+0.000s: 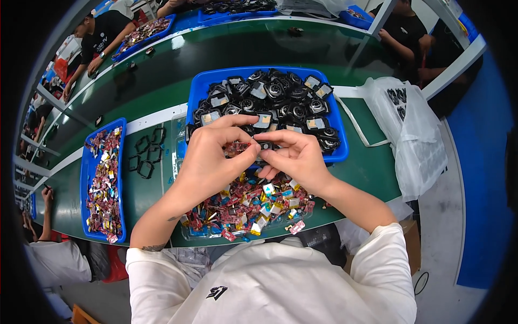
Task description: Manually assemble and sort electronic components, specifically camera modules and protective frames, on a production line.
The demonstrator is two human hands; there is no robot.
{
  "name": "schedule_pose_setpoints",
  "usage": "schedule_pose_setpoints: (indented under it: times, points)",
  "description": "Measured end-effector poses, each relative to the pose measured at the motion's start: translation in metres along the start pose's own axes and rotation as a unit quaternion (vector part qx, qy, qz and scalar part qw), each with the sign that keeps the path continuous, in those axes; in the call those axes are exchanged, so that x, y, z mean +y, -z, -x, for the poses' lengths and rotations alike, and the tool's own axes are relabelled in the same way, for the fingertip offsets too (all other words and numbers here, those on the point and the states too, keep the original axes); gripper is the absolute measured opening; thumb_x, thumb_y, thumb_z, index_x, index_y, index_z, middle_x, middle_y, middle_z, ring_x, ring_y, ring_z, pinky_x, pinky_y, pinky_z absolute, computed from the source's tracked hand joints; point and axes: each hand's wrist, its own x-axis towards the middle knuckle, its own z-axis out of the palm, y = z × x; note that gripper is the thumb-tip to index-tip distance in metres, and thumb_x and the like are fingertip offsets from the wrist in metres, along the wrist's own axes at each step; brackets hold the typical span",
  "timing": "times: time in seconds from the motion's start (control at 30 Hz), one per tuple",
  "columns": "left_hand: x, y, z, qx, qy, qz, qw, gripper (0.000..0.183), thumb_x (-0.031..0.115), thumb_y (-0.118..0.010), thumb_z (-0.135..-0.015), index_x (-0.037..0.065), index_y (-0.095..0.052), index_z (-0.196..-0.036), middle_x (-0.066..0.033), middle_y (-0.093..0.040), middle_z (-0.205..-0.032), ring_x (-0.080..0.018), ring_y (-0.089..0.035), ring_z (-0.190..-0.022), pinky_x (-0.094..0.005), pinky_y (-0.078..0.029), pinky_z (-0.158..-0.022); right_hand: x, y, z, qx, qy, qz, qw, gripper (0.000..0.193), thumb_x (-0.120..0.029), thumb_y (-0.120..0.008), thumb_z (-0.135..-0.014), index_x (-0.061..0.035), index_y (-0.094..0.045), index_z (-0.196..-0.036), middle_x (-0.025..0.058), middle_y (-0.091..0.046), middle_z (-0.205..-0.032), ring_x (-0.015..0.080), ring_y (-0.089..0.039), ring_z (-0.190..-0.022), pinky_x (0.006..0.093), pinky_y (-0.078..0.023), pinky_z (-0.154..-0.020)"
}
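Both of my hands meet over the near edge of a blue tray (339,121) filled with black watch-like casings (275,89). Between the thumb and fingers of my left hand (208,156) is a small red circuit board (235,147). My right hand (299,159) pinches a small black casing (267,146), right beside the board. Fingers cover much of both pieces, so I cannot tell if they are joined. Below my hands, a heap of red circuit boards (259,208) with white and yellow parts lies in a clear plastic tray (190,235).
On the left stands a long blue tray (124,183) of more boards, with several black frames (145,154) beside it. A white plastic bag (413,146) hangs at the bench's right end. Beyond runs a green conveyor belt (226,51), with co-workers (105,35) across it.
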Motion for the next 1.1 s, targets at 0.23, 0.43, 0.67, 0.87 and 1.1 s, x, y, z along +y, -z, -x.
schedule_pose_setpoints:
  times: [0.23,0.43,0.67,0.87,1.1]
  points:
    - [0.002,0.000,-0.002,-0.019,0.035,0.015,0.999,0.011,0.006,-0.065,-0.076,-0.004,-0.066,-0.079,-0.0164,-0.062,-0.111,-0.0116,-0.062,-0.078,-0.0228,-0.049,-0.067,0.000,0.001,-0.001,-0.017,-0.004,0.006,1.000,0.031,-0.003,-0.058,-0.087,0.0071,-0.054,-0.115,0.0122,-0.065,-0.080,0.0153,-0.066,-0.067,0.0246,-0.057,-0.061]
    - [-0.001,-0.002,-0.001,-0.002,0.029,0.006,1.000,0.011,0.007,-0.065,-0.076,-0.005,-0.066,-0.078,-0.0163,-0.064,-0.107,-0.0103,-0.062,-0.077,-0.0229,-0.049,-0.067,0.002,0.000,0.001,-0.011,-0.003,0.023,1.000,0.032,-0.005,-0.059,-0.087,0.0056,-0.054,-0.116,0.0109,-0.066,-0.075,0.0140,-0.066,-0.066,0.0237,-0.055,-0.061]
    - [0.001,-0.002,0.002,0.002,0.033,-0.024,0.999,0.011,0.006,-0.065,-0.076,-0.005,-0.066,-0.078,-0.0169,-0.065,-0.106,-0.0115,-0.063,-0.076,-0.0231,-0.050,-0.067,0.002,-0.006,0.005,0.011,0.029,0.032,0.999,0.029,-0.008,-0.057,-0.089,0.0029,-0.056,-0.116,0.0115,-0.067,-0.082,0.0135,-0.066,-0.067,0.0234,-0.055,-0.061]
    - [0.006,-0.005,0.003,0.011,0.035,-0.013,0.999,0.011,0.005,-0.066,-0.076,-0.006,-0.066,-0.081,-0.0176,-0.064,-0.107,-0.0107,-0.063,-0.077,-0.0220,-0.051,-0.065,0.004,-0.004,0.005,0.043,0.052,0.031,0.997,0.026,-0.009,-0.056,-0.090,0.0030,-0.058,-0.113,0.0121,-0.066,-0.085,0.0140,-0.066,-0.067,0.0234,-0.055,-0.061]
    - [0.006,-0.007,0.001,0.073,-0.001,0.040,0.997,0.013,0.005,-0.069,-0.075,-0.004,-0.066,-0.085,-0.0138,-0.066,-0.094,-0.0168,-0.066,-0.076,-0.0260,-0.056,-0.067,-0.001,0.000,0.002,0.087,0.085,0.029,0.992,0.022,-0.007,-0.054,-0.091,0.0043,-0.057,-0.110,0.0122,-0.065,-0.086,0.0149,-0.066,-0.069,0.0219,-0.055,-0.060]
